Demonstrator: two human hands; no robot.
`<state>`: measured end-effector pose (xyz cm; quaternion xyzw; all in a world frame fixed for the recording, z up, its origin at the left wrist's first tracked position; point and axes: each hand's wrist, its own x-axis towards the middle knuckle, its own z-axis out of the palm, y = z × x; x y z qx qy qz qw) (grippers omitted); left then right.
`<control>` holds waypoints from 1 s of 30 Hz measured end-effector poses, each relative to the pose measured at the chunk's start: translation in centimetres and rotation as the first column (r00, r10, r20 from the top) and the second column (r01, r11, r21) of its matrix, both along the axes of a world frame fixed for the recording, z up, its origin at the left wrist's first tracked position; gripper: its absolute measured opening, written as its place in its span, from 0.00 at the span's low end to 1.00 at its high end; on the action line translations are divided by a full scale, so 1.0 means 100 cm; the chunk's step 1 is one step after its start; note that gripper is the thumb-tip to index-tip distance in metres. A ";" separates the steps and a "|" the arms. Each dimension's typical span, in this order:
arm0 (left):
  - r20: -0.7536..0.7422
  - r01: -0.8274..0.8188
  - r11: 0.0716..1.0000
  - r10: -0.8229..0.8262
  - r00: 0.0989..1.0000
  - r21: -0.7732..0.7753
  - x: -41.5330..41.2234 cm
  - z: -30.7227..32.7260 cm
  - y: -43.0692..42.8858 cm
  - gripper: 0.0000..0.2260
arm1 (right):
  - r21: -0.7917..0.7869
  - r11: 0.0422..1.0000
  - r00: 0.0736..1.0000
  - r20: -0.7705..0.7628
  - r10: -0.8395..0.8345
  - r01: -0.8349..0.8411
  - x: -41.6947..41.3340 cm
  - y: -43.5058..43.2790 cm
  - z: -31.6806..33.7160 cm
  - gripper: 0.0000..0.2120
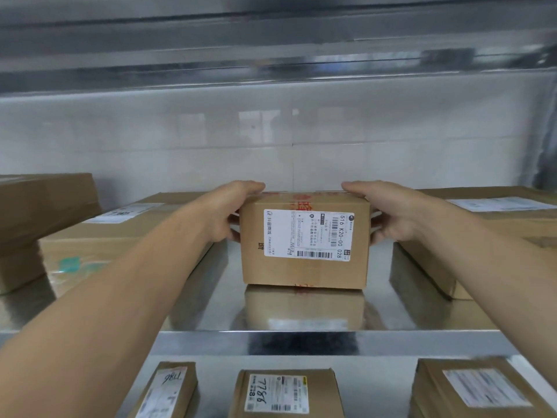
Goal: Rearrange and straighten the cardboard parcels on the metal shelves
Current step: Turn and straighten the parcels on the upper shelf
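brown cardboard parcel (304, 245) with a white shipping label sits near the middle of the steel shelf (301, 316), clasped at both ends: the left hand (232, 212) and right hand (388, 212) each lay a thumb over its top edge and curl fingers round its side faces. bare metal lies open on either side, between it and the large flat box (99, 236) at left and the wide box (482, 227) at right, and in front up to the shelf's lip. three more parcels (286, 393) lie on the tier below.
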<state>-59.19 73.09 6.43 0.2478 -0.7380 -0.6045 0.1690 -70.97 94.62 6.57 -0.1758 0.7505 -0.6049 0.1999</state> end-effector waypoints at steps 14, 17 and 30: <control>0.108 0.054 0.997 -0.047 0.993 -0.063 -0.018 -0.001 -0.018 0.11 | 0.271 0.957 0.993 -0.023 0.115 -0.105 -0.007 -0.002 0.010 0.12; 0.102 0.056 0.996 -0.049 0.994 -0.066 -0.019 -0.002 -0.020 0.11 | 0.282 0.955 0.994 -0.026 0.106 -0.094 -0.009 -0.004 0.009 0.12; 0.071 0.016 0.996 -0.009 0.997 -0.087 -0.012 -0.008 -0.005 0.06 | 0.264 0.964 0.997 -0.065 0.047 -0.028 0.000 -0.004 0.002 0.11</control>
